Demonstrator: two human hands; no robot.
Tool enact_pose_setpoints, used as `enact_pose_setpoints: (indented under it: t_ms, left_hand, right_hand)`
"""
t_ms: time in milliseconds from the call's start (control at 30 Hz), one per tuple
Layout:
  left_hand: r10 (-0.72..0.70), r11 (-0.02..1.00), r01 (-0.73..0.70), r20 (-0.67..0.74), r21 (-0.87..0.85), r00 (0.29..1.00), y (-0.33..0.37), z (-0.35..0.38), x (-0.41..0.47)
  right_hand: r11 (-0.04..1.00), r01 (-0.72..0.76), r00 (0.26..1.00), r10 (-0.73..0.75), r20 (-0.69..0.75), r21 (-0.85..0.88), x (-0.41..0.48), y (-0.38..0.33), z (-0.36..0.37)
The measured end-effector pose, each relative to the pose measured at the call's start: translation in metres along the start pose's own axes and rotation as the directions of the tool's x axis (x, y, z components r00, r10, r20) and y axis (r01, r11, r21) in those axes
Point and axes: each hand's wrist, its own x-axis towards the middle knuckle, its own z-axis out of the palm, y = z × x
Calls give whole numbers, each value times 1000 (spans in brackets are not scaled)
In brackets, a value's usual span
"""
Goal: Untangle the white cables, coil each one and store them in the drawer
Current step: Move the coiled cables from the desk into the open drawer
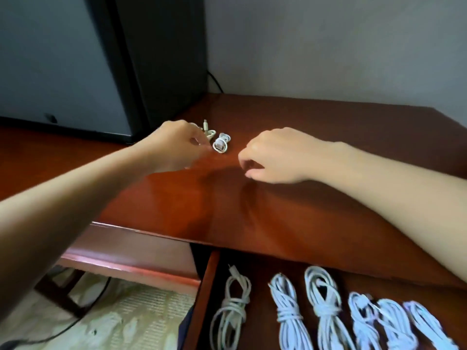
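The left hand (177,145) is stretched out over the bench (303,127) towards the back corner. Its fingers are bent and bunched, with the tips right up against a loose white cable (209,131) whose plug end sticks up behind the knuckles. The picture is smeared there, so I cannot tell whether the fingers pinch that cable or only touch it. Just beside it, to the right of the fingertips, lies a small white coil (220,145), flat on the wood and apart from both hands.

The left forearm comes in long and low from the near left, crossing over the bench edge. The right hand (275,155) is held palm down, close above the bench and near the coil without touching it. Its fingers are curled in under the palm, the thumb is tucked below, and I can see nothing held in them. The right forearm runs in from the right side, low over the wood.

Below the front edge, the drawer (202,299) stands pulled out. Six coiled white cables (288,306) lie in it side by side in a row, each wrapped round its middle.

A dark cabinet (161,59) stands behind the bench at the left, and a black cord (214,82) runs down the wall (328,46) beside it.
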Motion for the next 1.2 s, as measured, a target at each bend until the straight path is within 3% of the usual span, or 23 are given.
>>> enact_pose_setpoints:
  t_ms: [167,333,567,700,767,1033,1200]
  left_hand:
    - [11,999,-7,-125,38,992,-21,-8,38]
    - [-34,991,42,-67,130,997,-28,4,86]
    - [-125,908,55,144,414,982,-33,36,122]
    - [25,850,-82,117,521,993,-29,37,119]
    - [97,848,-139,108,512,989,-27,36,115]
    - [173,890,-181,58,418,983,5,27,76]
    - [229,944,-233,45,234,972,45,19,39]
  right_hand:
    - [975,-145,979,167,-122,166,55,8,9]
    - [915,-289,923,345,-173,282,89,8,22]
    - [872,-320,933,357,-35,370,102,3,44]
    - [876,-309,940,341,-21,370,96,5,41]
    - [882,-303,945,327,-4,361,89,5,38]
    - [914,-222,974,219,48,340,28,8,19]
    - [898,-200,978,208,20,392,-33,8,-9]
